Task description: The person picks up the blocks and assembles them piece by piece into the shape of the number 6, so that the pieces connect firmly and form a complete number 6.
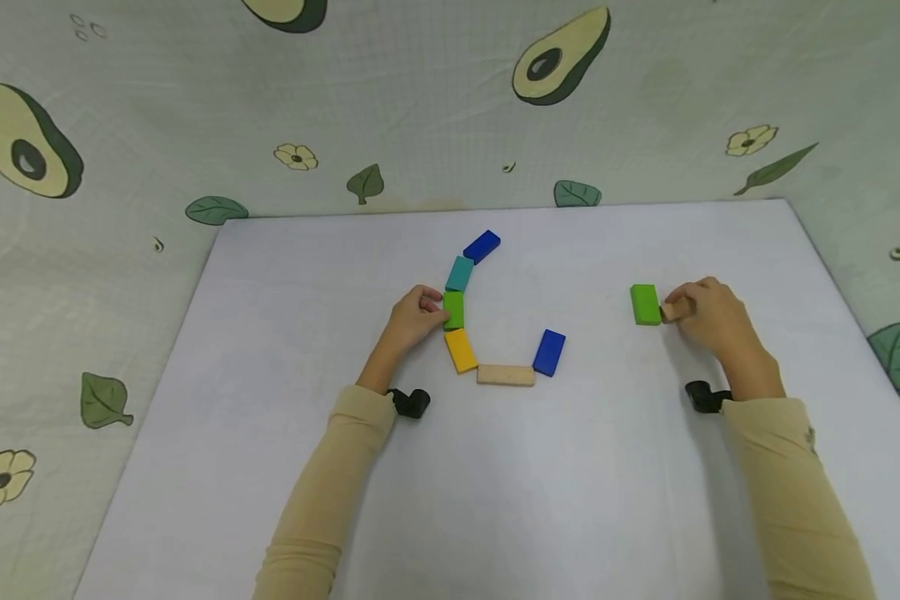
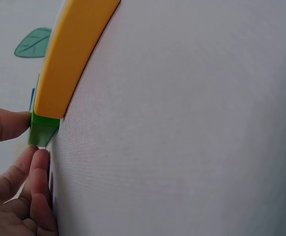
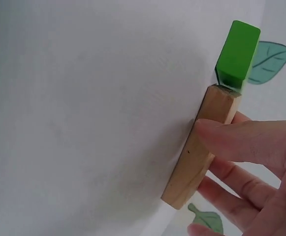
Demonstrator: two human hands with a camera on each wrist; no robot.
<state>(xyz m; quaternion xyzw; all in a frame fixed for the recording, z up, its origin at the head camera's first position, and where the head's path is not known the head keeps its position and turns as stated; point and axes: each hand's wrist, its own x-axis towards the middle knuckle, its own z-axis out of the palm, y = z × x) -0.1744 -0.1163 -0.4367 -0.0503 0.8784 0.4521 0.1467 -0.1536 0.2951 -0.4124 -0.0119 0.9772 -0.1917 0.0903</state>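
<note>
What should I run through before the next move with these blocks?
1. Right hand grips its wooden block: ok, thumb and fingers are on it.
2. Left hand is at the green arc block: ok, fingers touch it.
3. Yellow block follows the green arc block: ok, end to end.
4. Straight path from the held wooden block to the green arc block is free: not ok, the loose green block lies between.
5. Held wooden block is clear of the loose green block: cannot tell, they may touch.
</note>
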